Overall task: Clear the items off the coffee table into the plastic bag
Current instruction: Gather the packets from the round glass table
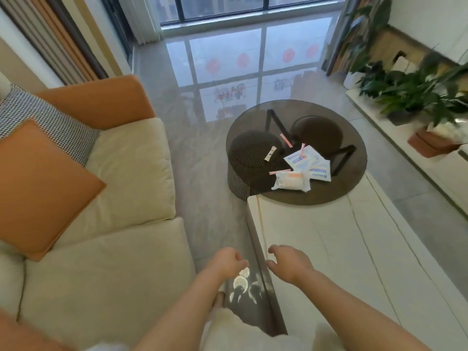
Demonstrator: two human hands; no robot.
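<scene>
**Both hands empty at the near end of the white table; clutter on the round glass top beyond**

My left hand [229, 259] hovers over the gap between the sofa [114, 249] and the white table [316, 244], fingers loosely curled inward, holding nothing. My right hand [288, 262] hangs just beside it, above the near left edge of the white table, fingers bent and spread, thumb apart from them, also holding nothing. The two hands are close together but not touching.

The things to be cleared lie well ahead of both hands on the round smoked-glass coffee table [349, 178], whose near rim overlaps the far end of the white table. Nearest me is a white soft pack [291, 182] with an orange patch on top. Just behind it, to the right, lie two flat white sachets [307, 162] with blue print, overlapping each other. Thin pink sticks [279, 171] lie scattered: one touching the soft pack's far edge, one on the upper sachet, one farther back near the table's middle. A small pale wrapper [346, 154] sits apart to the left.

Through the glass show two round stools [253, 153] and dark legs. Potted plants [405, 89] stand along the right wall; an orange cushion [43, 188] rests on the sofa. No plastic bag can be made out in this view
</scene>
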